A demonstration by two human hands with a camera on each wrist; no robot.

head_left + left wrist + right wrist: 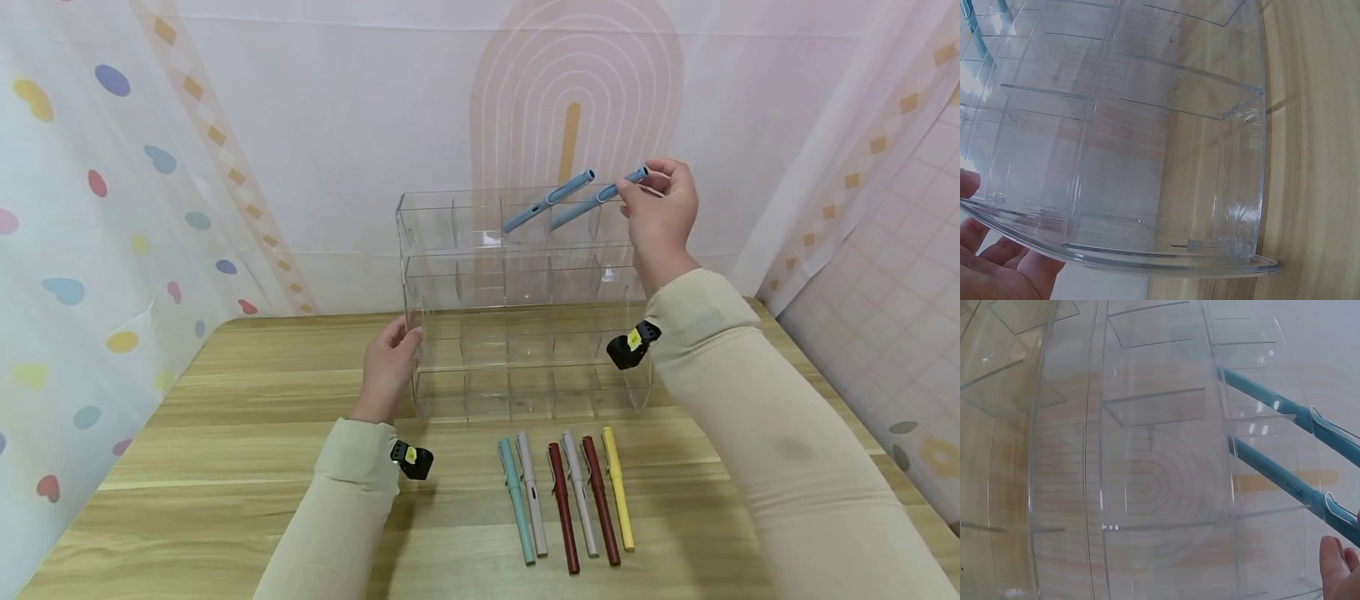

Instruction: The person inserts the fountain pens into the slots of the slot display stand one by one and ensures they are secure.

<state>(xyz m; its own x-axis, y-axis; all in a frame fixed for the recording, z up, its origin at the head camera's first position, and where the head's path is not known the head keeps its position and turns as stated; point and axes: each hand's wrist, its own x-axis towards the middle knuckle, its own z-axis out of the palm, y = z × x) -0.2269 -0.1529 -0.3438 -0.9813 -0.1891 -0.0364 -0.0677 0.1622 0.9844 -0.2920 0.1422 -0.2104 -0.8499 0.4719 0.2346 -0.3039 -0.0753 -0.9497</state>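
My right hand [663,212] pinches the upper end of a blue pen [585,207] between thumb and fingers. That pen slants with its lower end at the top row of a clear acrylic rack [480,252]. Beside it, a second blue pen [547,202] leans in the top row, also visible as a blue pen [1260,390] in the right wrist view. My left hand [386,371] grips the rack's left side panel [1085,255], thumb on one face and fingers on the other. Only part of my right hand [1341,569] shows in its wrist view.
On the wooden table [262,433] before the rack lie several capped pens: a teal pen [517,500], two pale lilac ones, two dark red ones and a yellow pen [618,492]. Behind the rack hangs a patterned curtain [337,125].
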